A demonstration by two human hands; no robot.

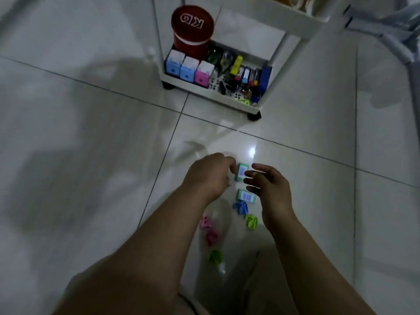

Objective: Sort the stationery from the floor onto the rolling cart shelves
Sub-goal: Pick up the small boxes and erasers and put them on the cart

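While most of the stationery already sits in the bottom shelf of the rolling cart (pixel 211 92), a small group is left on the floor (pixel 91 133) between the person's forearms. The left hand (pixel 208 176) curls its fingers at the left side of a small green box (pixel 242 172), apparently pinching it to lift it, though the fingertips are partly hidden. The right hand (pixel 269 185) hovers just beside the same box with fingers loosely spread and holding nothing, probably placed to steady it or to take the second green box (pixel 247 196), which lies just below. Nearer the person lie the blue clips (pixel 241 206), a green clip (pixel 251 221), a cluster of pink clips (pixel 210 230) and another green clip (pixel 216 256), all apart from one another. On the cart shelf, three small blue and pink boxes (pixel 188 67) stand in a row along the front left edge below a red tub (pixel 192 30), with markers and pens (pixel 245 76) toward the right corner, suggesting like items are grouped together.
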